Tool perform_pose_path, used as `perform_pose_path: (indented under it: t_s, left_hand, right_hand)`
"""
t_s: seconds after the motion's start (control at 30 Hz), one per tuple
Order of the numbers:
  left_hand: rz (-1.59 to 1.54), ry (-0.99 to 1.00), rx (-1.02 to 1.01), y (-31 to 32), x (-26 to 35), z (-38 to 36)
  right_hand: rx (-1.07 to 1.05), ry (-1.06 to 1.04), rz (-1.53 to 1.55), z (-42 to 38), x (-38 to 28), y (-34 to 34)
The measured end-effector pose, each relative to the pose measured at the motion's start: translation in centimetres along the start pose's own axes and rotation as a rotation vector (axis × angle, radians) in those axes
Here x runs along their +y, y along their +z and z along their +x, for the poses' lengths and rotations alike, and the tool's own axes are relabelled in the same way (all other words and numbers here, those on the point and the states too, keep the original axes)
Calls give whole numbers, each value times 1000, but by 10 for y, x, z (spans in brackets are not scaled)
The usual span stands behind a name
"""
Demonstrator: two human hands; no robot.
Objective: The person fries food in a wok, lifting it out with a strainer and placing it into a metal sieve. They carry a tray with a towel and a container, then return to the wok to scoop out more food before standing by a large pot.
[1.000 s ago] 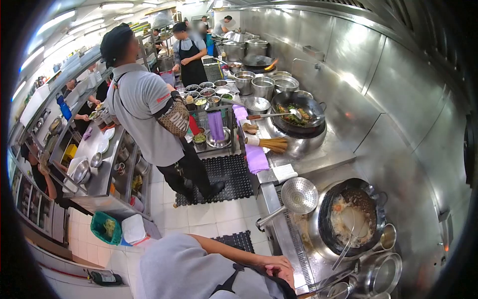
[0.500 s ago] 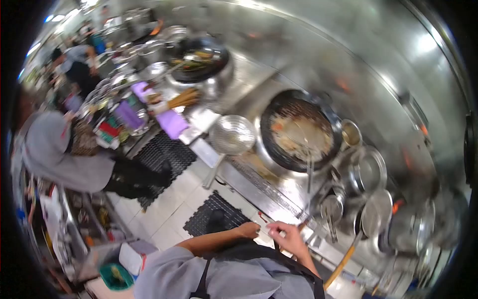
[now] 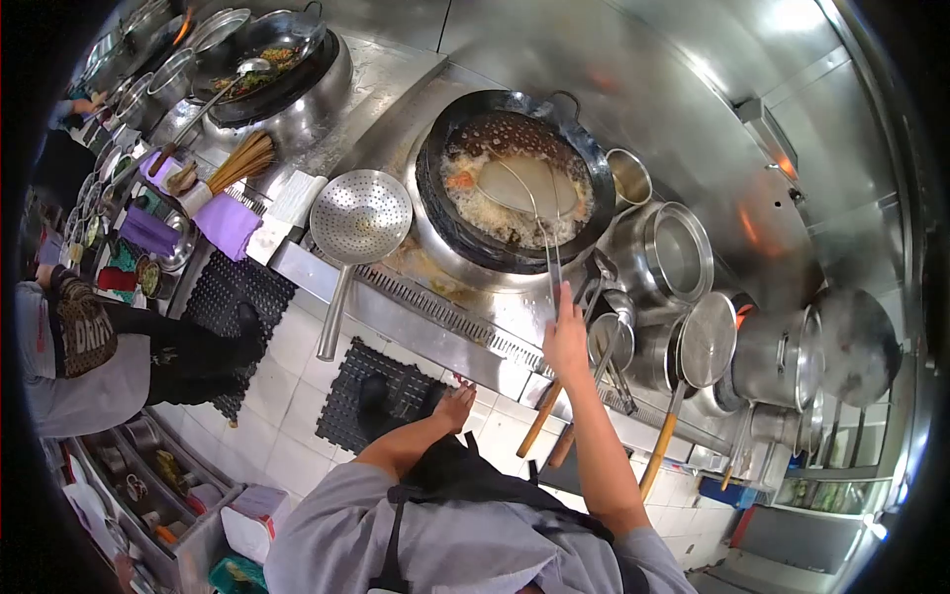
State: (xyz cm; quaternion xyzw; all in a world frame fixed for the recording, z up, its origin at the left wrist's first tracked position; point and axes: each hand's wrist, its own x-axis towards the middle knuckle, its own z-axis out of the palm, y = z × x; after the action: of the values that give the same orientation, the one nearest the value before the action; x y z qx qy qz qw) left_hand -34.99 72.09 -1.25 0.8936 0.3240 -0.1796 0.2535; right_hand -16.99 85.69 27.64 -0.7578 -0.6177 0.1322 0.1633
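Note:
My right hand [image 3: 566,342] is closed around the handle end of a wire skimmer [image 3: 551,259]. The skimmer's round head lies in the bubbling oil of a black wok [image 3: 435,213], where orange bits float by the rim. Low in front of my apron, my left hand [image 3: 455,408] has its fingers curled together near the stove's front edge. Something small and red shows at its fingertips, too little to name. To the left of the wok, a perforated steel ladle [image 3: 361,216] rests on the stove, handle pointing toward me.
Steel pots [image 3: 678,252] and a wooden-handled strainer [image 3: 709,339] crowd the right side. Farther left stand a second wok [image 3: 322,74] with food and a ladle, a bamboo brush [image 3: 242,161] and purple cloths [image 3: 228,223]. A co-worker [image 3: 94,346] stands at the left by black floor mats [image 3: 237,287].
My right hand has moved from beside my left hand up to the skimmer's handle and gripped it. My left hand has drawn away to the left. The view has shifted.

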Motion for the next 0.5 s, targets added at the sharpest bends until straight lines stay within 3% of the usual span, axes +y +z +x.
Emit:
perform_pose_path:
  t_s: [0.07, 0.17, 0.27, 0.33, 0.37, 0.4, 0.43, 0.5]
  left_hand:
    - [-111, 7, -64, -1, -11, 11]
    - [-498, 9, 157, 0, -47, -15]
    - [-736, -292, 132, -19, -92, -89]
    - [-734, -487, 349, 48, -140, -133]
    - [-728, -546, 250, 95, -177, -155]
    - [-585, -698, 41, 89, -187, -191]
    - [-597, -728, -22, 69, -185, -230]
    - [-567, -684, 105, 146, -225, -264]
  right_hand:
    - [45, -44, -88, 11, -1, -15]
    - [99, -24, -12, -4, -6, -61]
    - [190, -6, 12, -33, -7, -100]
    - [219, 23, 47, -37, 2, -96]
    - [235, 40, 60, -39, 8, -92]
    - [184, 61, 140, -32, 15, -85]
    - [129, 81, 218, -20, 20, -78]
    - [138, 89, 361, -7, 15, -74]
